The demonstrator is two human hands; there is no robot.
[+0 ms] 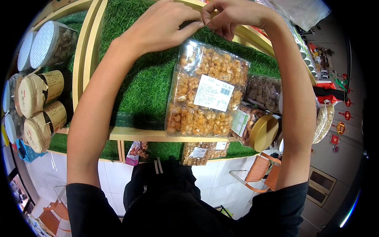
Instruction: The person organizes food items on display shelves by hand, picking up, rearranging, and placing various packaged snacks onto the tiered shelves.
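At the top of the view my left hand [167, 25] and my right hand [233, 16] meet, fingertips together over the back of the shelf. Both are closed in a pinch; anything between the fingertips is too small or hidden to name. Just below them a clear pack of golden-brown puffed snack pieces [201, 124] leans on the green artificial grass [144, 93]. A white printed label [213, 93] is stuck on its front.
Right of the pack lie a gold-lidded jar [263, 132] and a bag of dark snacks [264, 91]. Paper-topped jars [36, 135] and white-lidded tubs [43, 45] fill the left compartment. Wooden shelf edges [158, 134] border the grass; a rattan chair [258, 172] stands below.
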